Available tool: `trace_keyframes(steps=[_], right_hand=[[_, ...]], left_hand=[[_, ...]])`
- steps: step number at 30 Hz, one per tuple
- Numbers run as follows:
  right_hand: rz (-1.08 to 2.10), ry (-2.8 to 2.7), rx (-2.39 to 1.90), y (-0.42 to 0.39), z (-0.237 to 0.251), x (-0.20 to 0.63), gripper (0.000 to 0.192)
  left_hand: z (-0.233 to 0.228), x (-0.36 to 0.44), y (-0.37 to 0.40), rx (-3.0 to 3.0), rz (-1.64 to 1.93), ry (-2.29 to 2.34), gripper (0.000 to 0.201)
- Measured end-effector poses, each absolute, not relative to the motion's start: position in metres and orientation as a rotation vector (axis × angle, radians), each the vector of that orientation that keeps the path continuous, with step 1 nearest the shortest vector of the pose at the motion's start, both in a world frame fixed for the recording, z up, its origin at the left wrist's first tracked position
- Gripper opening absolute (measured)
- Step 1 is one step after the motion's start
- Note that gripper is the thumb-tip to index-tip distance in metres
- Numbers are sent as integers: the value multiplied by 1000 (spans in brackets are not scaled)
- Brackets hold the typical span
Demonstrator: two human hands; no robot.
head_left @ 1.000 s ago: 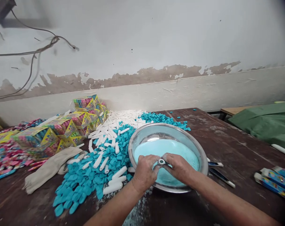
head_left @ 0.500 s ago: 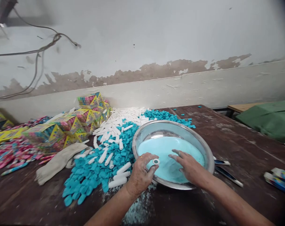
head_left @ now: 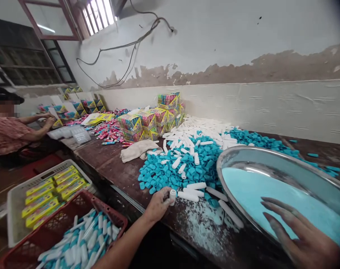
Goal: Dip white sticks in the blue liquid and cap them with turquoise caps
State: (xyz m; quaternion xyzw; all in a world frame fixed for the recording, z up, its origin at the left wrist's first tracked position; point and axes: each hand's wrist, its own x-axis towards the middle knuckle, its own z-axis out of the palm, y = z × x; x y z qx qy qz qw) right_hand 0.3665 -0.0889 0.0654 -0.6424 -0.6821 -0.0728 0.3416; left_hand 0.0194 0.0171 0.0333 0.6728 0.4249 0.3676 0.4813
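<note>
My left hand [head_left: 158,206] grips a small white plastic tube [head_left: 172,194], its open neck upward, near the table's front edge. My right hand [head_left: 304,233] hovers over or touches the light blue powder [head_left: 251,186] in a wide metal basin [head_left: 221,164]; I cannot tell which. Its fingers are stretched out and hold nothing visible. Between the hands, more white tubes [head_left: 196,185] lie beside a heap of teal caps [head_left: 167,170]. Spilled powder [head_left: 206,228] is scattered on the dark table beside the basin.
Down on the left, a red crate [head_left: 115,213] holds white tubes with teal caps, next to a white tray [head_left: 12,215] of yellow boxes. A cloth glove [head_left: 137,149] and stacked display boxes [head_left: 149,121] stand farther back. Another person [head_left: 11,130] works at the far left.
My view has swung left, bringing the crate, tray and other person into sight. My left hand has carried the white tube leftward, away from the basin. My right hand stays at the basin.
</note>
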Motion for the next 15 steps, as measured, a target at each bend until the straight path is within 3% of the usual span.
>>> trace_keyframes(steps=[5,15], right_hand=[[-203,-1825,-1639,-86,78,318,26],[-228,-1814,-1614,-85,83,305,26]], left_hand=[[17,14,24,1640,896,970,24],[7,21,33,1529,866,946,27]])
